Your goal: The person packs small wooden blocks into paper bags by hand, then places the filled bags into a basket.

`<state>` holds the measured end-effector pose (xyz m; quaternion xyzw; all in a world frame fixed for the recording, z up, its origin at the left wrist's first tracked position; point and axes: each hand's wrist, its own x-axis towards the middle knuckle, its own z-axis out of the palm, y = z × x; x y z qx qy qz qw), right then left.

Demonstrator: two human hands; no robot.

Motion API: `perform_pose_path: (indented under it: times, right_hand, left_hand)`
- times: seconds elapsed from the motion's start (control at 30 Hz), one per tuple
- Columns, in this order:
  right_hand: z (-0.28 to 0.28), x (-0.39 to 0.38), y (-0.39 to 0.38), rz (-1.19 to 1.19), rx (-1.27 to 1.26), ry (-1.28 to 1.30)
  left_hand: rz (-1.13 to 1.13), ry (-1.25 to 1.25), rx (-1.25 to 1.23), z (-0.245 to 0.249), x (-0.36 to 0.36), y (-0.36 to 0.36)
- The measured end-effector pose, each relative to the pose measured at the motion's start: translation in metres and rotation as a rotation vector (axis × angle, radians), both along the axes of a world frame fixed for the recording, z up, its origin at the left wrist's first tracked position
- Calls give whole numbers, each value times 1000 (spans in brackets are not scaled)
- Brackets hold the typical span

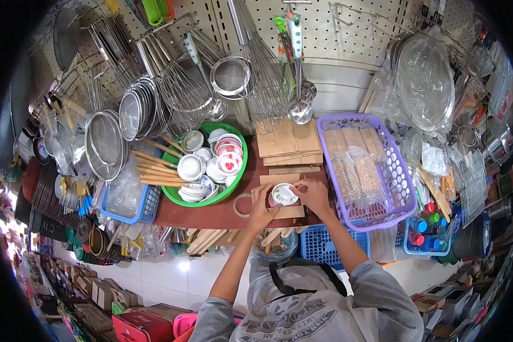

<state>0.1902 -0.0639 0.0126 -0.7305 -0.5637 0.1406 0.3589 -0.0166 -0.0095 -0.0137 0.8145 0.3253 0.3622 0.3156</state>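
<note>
A small white bowl (285, 194) with a leafy pattern inside is held between my two hands, low over a brown cardboard sheet (290, 212) on the red-brown table. My left hand (261, 206) is closed on the bowl's left side. My right hand (313, 196) grips its right rim with thumb and fingers. Something reddish shows by the bowl's left edge, mostly covered by my left fingers. Left of my left hand lies a roll of tape (236, 206). Beyond the hands is a stack of brown cardboard sheets (289, 142).
A green basin (245, 154) with several small bowls and wooden handles stands at left. At right is a purple basket (407, 191) holding wrapped packs. Whisks (262, 68), strainers (105, 142) and ladles (300, 111) hang over the table's back. A blue basket (319, 245) sits below the front edge.
</note>
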Motion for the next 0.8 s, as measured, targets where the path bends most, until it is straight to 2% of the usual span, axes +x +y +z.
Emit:
perform_pose_path:
  times: [0.23,0.33,0.43,0.63,0.73,0.8]
  right_hand:
    - [3,-9,1,94,-13,-249]
    - [3,-12,2,91,-81,-224]
    - [-1,-12,2,111,-19,-254]
    - [1,-10,-5,86,57,-130]
    - [-11,-4,-6,10,386,9]
    - [-24,4,-5,-25,445,298]
  left_hand:
    - [20,68,42,8,-6,-5]
    - [31,72,63,3,-7,-4]
    - [32,60,68,-4,-8,-1]
    - [24,76,37,-8,-8,-2]
    - [17,89,18,-8,-9,-2]
    - [19,88,8,-8,-8,-2]
